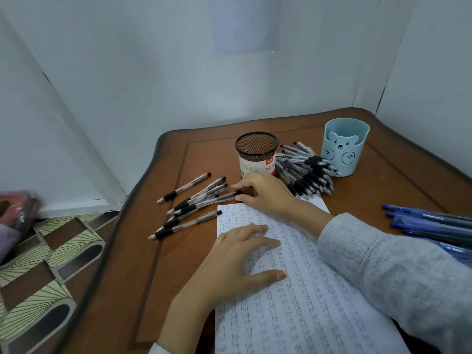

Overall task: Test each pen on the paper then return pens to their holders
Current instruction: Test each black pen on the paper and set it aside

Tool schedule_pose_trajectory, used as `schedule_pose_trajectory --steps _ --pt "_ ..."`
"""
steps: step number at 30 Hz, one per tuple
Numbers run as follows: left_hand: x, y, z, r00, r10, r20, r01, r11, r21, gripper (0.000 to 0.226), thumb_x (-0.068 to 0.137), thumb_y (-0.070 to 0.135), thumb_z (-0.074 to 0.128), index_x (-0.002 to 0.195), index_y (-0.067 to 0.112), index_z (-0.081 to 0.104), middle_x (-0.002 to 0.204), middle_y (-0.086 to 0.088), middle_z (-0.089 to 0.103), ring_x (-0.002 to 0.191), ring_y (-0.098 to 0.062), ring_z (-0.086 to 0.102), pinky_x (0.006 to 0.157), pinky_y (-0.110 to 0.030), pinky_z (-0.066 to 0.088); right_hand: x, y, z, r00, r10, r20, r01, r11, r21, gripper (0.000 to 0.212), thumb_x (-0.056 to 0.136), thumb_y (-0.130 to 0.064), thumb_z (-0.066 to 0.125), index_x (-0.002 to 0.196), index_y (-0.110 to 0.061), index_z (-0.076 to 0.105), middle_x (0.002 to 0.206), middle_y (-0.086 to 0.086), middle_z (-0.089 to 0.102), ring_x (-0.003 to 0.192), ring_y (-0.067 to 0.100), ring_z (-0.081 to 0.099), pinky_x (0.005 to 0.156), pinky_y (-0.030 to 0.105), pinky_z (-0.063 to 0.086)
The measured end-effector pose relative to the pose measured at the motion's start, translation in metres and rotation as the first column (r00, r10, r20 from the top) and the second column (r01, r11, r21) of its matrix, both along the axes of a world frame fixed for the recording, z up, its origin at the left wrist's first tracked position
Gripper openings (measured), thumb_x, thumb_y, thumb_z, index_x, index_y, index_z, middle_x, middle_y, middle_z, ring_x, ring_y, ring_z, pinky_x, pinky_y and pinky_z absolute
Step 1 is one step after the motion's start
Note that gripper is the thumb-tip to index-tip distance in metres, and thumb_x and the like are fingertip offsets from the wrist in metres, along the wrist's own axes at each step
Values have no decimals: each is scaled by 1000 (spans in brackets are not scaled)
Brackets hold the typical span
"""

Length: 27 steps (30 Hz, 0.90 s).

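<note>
A white paper [301, 302] covered in rows of handwritten "test" lies on the brown table [158, 277]. My left hand [237, 261] presses flat on it with fingers spread. My right hand [265, 192] reaches across to several loose black pens [189, 208] left of the paper, with thumb and forefinger pinching the end of one black pen [224, 197] that lies among them. Behind my right hand stands a black mesh holder [256, 149]. A light blue bear holder [344, 146] stands at the back right. I see no pens sticking out of either.
A thick pile of black pens [309, 172] lies between the two holders. Several blue pens [431, 226] lie at the right edge. White walls close in behind. The table's curved left edge drops to a patterned floor [46, 264], where a pink object [18, 208] sits.
</note>
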State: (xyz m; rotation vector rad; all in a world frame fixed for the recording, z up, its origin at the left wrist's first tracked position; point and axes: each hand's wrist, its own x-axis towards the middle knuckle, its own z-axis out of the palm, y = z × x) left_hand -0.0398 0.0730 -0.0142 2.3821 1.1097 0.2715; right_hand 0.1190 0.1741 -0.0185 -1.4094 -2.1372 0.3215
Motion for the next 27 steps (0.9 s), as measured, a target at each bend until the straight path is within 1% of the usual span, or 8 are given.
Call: schedule_pose_trajectory --steps 6,12,16,19,22,24,26,27 --pt "0 2 0 1000 -4 -14 4 1000 -10 55 81 68 55 132 50 44 146 33 24 135 13 14 108 -21 8 -1 -4 -6 999 -34 42 32 999 35 17 91 -31 64 106 -24 70 98 -10 57 90 5 53 75 20 44" --pt "-1 1 0 1000 -9 -19 9 1000 1 56 81 69 54 133 50 44 147 31 25 136 10 16 112 -24 12 16 -19 8 981 -63 -183 52 997 -63 9 83 -19 74 91 -19 70 82 -14 61 67 -13 51 60 7 39" --pt "0 0 0 1000 -7 -7 7 1000 1 56 80 68 54 132 49 46 147 31 26 136 10 17 110 -23 12 34 -30 21 948 -96 -304 59 990 -128 12 81 -17 76 91 -20 71 76 -9 64 59 1 51 58 14 43" --pt "-1 -1 0 1000 2 0 -2 1000 -14 55 80 67 56 132 49 47 147 30 27 136 8 18 112 -26 12 46 -46 32 883 -107 -457 32 985 -170 12 82 -16 74 94 -18 71 79 -6 66 62 0 55 56 13 46" --pt "-2 -3 2 999 7 34 -6 1000 -19 54 79 65 58 129 47 51 146 28 32 136 7 23 114 -29 16 57 -62 44 763 -131 -633 38 987 -159 4 86 -15 68 89 -15 66 91 5 68 79 16 61 73 26 53" --pt "-3 -4 2 998 13 59 -12 1000 -19 52 78 63 59 126 45 55 143 27 37 132 9 26 114 -31 21 61 -73 57 601 -160 -783 62 986 -154 3 92 -12 59 91 -10 58 97 7 66 87 20 65 85 31 55" --pt "-4 -6 1 997 20 69 -19 1000 -12 51 77 63 59 124 44 57 140 26 41 130 9 30 114 -32 25 66 -86 70 394 -156 -906 61 988 -144 6 99 -13 48 99 -10 54 85 3 60 75 17 61 80 33 55" --pt "-4 -7 0 997 25 73 -24 1000 -9 52 76 64 58 124 43 58 139 25 42 129 9 31 114 -33 26 69 -92 75 285 -159 -945 34 987 -156 11 101 -15 44 104 -13 54 78 1 54 65 15 55 69 31 54"
